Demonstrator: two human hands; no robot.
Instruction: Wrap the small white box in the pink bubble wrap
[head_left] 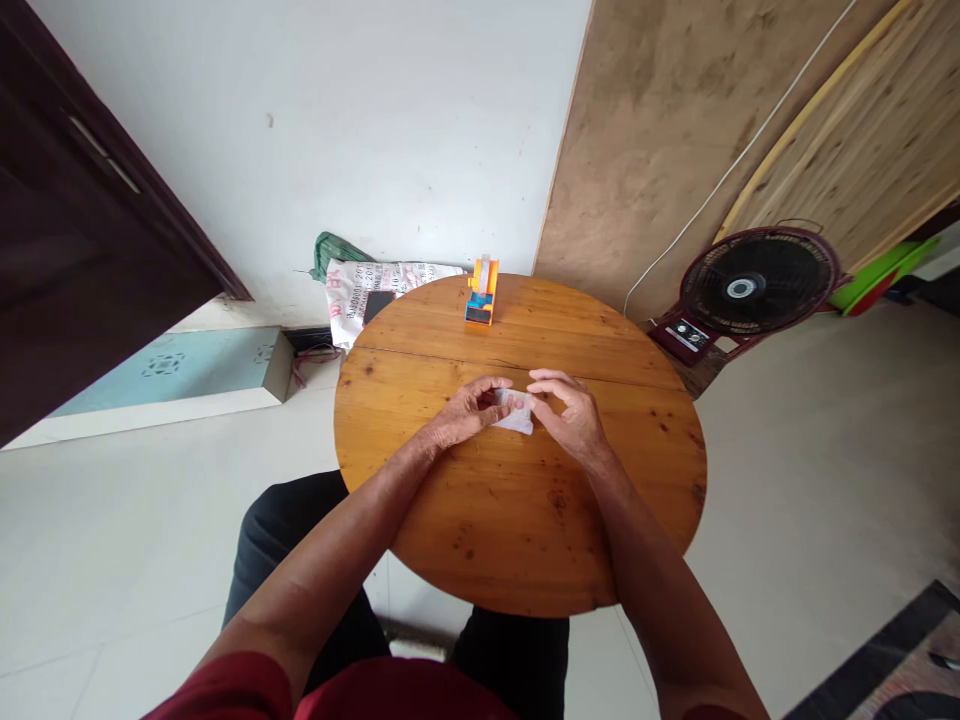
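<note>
A small, whitish, translucent packet or piece of wrap [514, 417] is held between my two hands, just above the middle of the round wooden table [480, 520]. My left hand [466, 412] pinches its left side between thumb and fingers. At its upper right corner, the thumb and index finger of my right hand [571, 412] close on the edge, with the other fingers bent. Reddish marks show through the packet; what it is exactly is too small to tell. Beyond my hands, near the table's far edge, stands an orange and blue tape dispenser [481, 292].
Behind the table a printed white sack [346, 300] and a green bag [337, 252] lean against the wall. A dark red fan [742, 288] stands to the right, its white cord [739, 160] running up the board. At left are a dark door [90, 200] and a pale blue-topped step [187, 365].
</note>
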